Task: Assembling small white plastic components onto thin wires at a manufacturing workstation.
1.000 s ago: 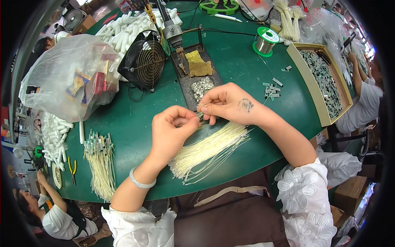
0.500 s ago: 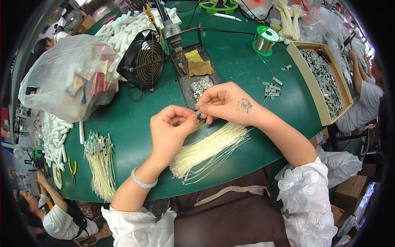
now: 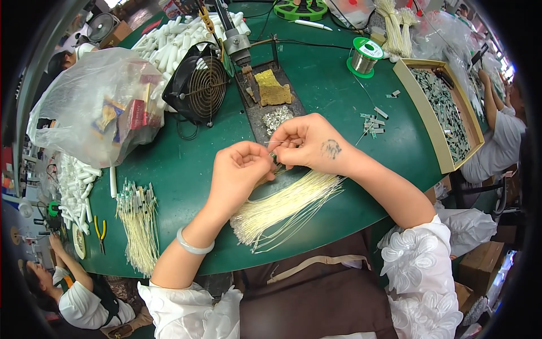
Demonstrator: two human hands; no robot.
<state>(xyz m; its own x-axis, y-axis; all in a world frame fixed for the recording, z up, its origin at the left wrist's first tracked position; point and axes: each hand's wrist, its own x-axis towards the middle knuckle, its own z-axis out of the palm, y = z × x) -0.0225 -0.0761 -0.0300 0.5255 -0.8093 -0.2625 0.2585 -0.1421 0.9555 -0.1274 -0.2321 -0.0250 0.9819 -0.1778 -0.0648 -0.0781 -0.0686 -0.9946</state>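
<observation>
Just beyond bundle [image 3: 288, 202]: left hand [image 3: 238, 169] pinching board [image 3: 274, 155], right hand [image 3: 311, 148] pinching wire [image 3: 274, 141], wire lying sideways, nearer right hand.

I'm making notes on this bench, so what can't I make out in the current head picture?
All in the head view:
Small green part: mostly hidden by the fingers of the left hand and right hand.
Green reel: cut off by the top edge.
Circuit boards in the cardboard tray: too small and heaped to count.
Packets in the plastic bag: blurred by its cloudy film.
</observation>
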